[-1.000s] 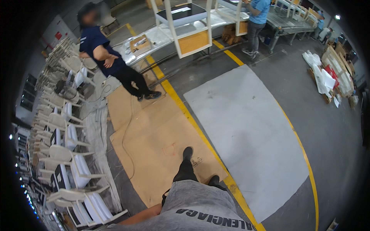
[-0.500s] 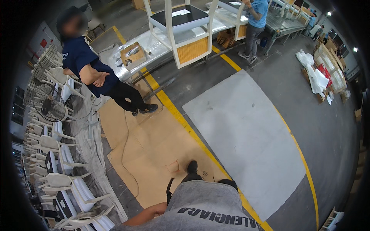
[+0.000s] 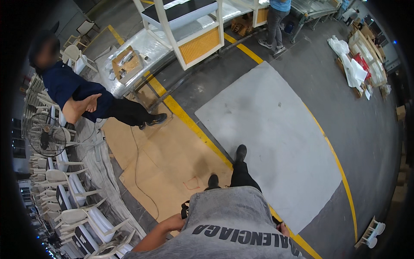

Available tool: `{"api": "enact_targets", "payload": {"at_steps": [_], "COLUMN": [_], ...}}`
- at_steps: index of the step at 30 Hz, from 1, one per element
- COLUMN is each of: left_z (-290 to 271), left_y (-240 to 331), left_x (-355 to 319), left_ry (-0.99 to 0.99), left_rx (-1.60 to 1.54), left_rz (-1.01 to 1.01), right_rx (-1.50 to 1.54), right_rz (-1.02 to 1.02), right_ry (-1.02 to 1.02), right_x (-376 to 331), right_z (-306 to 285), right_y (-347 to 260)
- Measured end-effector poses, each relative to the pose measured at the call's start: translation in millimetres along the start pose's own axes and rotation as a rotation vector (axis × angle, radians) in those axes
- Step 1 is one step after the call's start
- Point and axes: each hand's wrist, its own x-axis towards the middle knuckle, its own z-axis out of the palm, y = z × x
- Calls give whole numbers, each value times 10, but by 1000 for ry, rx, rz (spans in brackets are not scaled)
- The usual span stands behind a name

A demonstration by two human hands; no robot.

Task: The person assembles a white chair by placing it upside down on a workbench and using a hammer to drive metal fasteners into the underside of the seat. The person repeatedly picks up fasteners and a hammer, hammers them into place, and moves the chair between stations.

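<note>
My left hand (image 3: 174,222) is at my left hip, beside the hem of my grey shirt (image 3: 233,211). Its fingers look curled in, and whatever they hold, if anything, is hidden. A black strap (image 3: 185,210) hangs just above that hand. At my right hip, only a small part of my right hand (image 3: 283,228) shows past the shirt, near a small dark item (image 3: 276,220); its fingers are mostly covered. My left shoe (image 3: 213,181) is on brown sheeting (image 3: 151,172), and my right shoe (image 3: 241,153) is on a grey sheet (image 3: 276,129).
A person in navy (image 3: 75,88) stands front left near a fan (image 3: 45,136) and rows of stacked chairs (image 3: 69,200). Ahead, a chair (image 3: 200,45) sits on a wrapped work table (image 3: 151,47) with an open box (image 3: 127,64). A cable (image 3: 136,172) crosses the brown sheeting.
My right foot has stepped forward onto the grey sheet. My left hand has come up closer to the strap, and part of my right hand has come into view. The navy-clothed person appears farther left.
</note>
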Motion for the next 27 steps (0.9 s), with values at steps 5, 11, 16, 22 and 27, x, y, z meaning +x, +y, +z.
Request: {"api": "enact_targets", "payload": {"at_steps": [5, 11, 16, 22, 27], "left_z": [37, 120, -60, -472, -817], "left_y": [830, 1835, 2489, 2659, 2777], "left_x": [144, 483, 721, 1029, 1089], "left_ry": [357, 618, 457, 372, 296], "left_rx": [136, -158, -636, -440, -341], "left_rz": [91, 373, 299, 422, 630], "right_rx": [308, 277, 192, -109, -215], "right_rz": [-17, -102, -186, -297, -244], "right_ry": [-277, -444, -606, -607, -570], "right_x": [-38, 476, 661, 506, 454], "right_z": [461, 970, 1495, 2258, 2779], "right_y": [-1773, -2848, -3371, -3616, -3592]}}
